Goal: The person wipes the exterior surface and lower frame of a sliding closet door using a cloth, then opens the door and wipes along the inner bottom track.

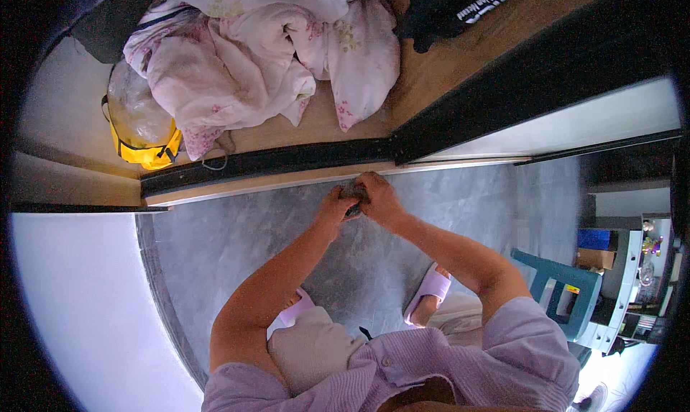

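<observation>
Both of my hands meet in front of me, over the grey floor and just short of the wardrobe's lower edge. My left hand [335, 209] and my right hand [379, 196] are closed around a small dark grey item [353, 194] between them. Much of it is hidden by my fingers, so I cannot tell what it is. Beyond the hands, a crumpled white blanket with pink flowers [232, 83] lies on the wooden shelf [323, 107]. A yellow bag with a clear plastic top [143, 131] stands at its left.
The black edge board [280, 157] of the wardrobe runs across in front of me. A black cloth item with white writing [458, 13] lies at the upper right. At the right are a teal plastic stool [585, 304] and a shelf unit [620, 277]. A white panel [86, 304] stands at the left.
</observation>
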{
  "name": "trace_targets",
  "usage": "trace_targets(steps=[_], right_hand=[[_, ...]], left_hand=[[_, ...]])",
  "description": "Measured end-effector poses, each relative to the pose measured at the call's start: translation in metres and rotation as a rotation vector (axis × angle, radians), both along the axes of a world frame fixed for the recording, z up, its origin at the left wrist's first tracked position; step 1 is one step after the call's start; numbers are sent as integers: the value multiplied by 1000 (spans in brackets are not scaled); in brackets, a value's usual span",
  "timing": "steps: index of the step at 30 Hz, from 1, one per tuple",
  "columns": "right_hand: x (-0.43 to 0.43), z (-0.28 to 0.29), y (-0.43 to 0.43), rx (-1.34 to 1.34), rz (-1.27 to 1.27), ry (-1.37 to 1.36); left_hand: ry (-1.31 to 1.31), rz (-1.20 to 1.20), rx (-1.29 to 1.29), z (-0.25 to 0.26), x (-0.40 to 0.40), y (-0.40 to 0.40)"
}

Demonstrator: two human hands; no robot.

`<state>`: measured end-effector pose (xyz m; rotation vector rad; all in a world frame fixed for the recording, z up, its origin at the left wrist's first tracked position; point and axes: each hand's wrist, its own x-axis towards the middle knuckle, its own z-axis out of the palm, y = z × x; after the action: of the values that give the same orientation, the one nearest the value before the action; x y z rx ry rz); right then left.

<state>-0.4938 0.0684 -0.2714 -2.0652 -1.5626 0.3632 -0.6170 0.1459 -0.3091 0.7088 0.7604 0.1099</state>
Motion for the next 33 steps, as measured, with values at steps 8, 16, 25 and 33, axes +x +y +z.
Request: trace_targets(steps=[8, 16, 25, 33], right_hand=[[35, 10, 64, -295, -162, -754], [-24, -30, 76, -118, -278, -712], [-1, -29, 59, -417, -291, -613], [-10, -14, 73, -485, -366, -701]], left_hand=[[-16, 127, 239, -18, -12, 47], [-90, 318, 175, -12, -38, 77], [-46, 296, 239, -5, -81, 92], [-66, 374, 187, -1, -105, 98]])
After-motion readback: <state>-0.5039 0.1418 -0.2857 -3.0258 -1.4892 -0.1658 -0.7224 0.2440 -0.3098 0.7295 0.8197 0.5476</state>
